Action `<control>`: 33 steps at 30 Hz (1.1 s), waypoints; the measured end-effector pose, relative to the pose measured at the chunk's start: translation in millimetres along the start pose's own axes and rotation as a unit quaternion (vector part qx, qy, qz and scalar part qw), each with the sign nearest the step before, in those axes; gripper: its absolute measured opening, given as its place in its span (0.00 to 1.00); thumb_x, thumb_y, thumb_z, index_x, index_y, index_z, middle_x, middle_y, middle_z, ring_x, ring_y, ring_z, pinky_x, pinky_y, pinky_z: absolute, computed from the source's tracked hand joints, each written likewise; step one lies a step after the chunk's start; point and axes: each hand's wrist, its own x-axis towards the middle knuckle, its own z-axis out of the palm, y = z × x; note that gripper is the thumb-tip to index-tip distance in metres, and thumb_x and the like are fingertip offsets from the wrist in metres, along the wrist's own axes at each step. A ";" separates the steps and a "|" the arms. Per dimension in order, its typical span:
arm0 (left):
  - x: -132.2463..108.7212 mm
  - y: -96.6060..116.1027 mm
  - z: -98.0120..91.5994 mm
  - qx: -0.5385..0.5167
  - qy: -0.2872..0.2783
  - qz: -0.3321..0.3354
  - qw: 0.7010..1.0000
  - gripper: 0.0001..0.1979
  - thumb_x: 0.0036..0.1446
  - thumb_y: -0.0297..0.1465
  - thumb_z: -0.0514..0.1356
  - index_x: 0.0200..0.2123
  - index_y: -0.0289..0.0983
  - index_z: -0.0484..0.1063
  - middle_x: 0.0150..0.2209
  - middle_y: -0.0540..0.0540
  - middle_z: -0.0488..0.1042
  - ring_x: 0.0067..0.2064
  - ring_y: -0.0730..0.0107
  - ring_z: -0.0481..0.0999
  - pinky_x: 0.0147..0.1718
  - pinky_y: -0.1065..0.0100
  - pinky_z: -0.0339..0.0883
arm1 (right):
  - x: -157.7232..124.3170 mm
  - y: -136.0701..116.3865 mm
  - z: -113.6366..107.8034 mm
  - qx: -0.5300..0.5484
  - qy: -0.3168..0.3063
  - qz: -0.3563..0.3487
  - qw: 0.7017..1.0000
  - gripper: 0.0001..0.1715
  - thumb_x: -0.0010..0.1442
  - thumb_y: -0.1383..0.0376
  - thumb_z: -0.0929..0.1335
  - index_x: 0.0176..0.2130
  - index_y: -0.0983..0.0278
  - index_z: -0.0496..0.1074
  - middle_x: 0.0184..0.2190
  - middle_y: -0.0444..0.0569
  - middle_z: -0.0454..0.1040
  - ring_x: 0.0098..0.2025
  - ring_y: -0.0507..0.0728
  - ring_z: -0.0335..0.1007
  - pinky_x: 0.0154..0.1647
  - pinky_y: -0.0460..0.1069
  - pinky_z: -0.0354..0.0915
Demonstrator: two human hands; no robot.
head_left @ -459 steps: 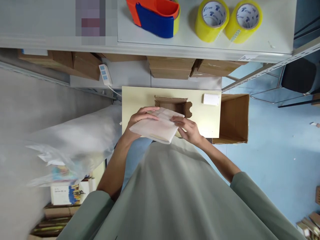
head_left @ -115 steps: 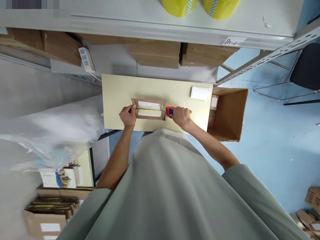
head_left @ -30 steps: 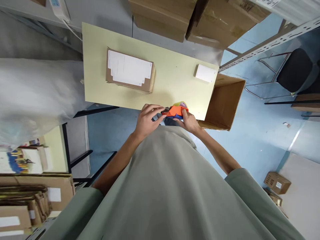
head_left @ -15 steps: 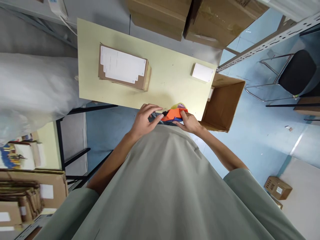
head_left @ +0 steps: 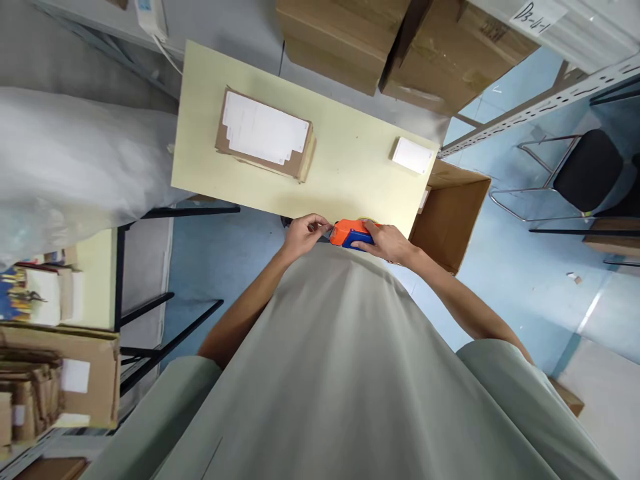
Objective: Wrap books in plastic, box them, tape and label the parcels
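Note:
An orange and blue tape dispenser [head_left: 347, 233] is held close to my body at the table's near edge. My right hand [head_left: 389, 243] wraps round its right end, and the yellowish rim of a tape roll shows just behind. At the dispenser's left tip, my left hand [head_left: 305, 235] has thumb and forefinger pinched together. Whatever lies between those fingertips is too small to make out. Beyond the hands, a flat cardboard box [head_left: 309, 155] with white printed sheets [head_left: 265, 127] on top rests on the pale yellow table [head_left: 345, 160].
A stack of white cards [head_left: 413, 155] lies at the table's right end, beside an open carton [head_left: 445, 213]. Large cartons [head_left: 345, 40] stand along the back. To the left are a big white plastic bag [head_left: 85, 153] and folded cardboard [head_left: 35, 393]; a black chair [head_left: 587, 170] stands right.
The dispenser has turned, so more of its blue side shows. My left fingers have closed from a spread position to a pinch at its tip. The whole view has shifted slightly.

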 end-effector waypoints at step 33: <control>120.6 -97.0 -83.2 0.002 0.267 -0.035 0.963 0.04 0.66 0.32 0.69 0.39 0.37 0.81 0.41 0.43 0.86 0.44 0.64 0.83 0.46 0.68 0.71 | 116.9 -16.8 25.0 -0.204 0.049 0.225 0.951 0.47 0.85 0.40 0.55 0.75 0.77 0.59 0.60 0.76 0.82 0.60 0.75 0.83 0.56 0.60 0.75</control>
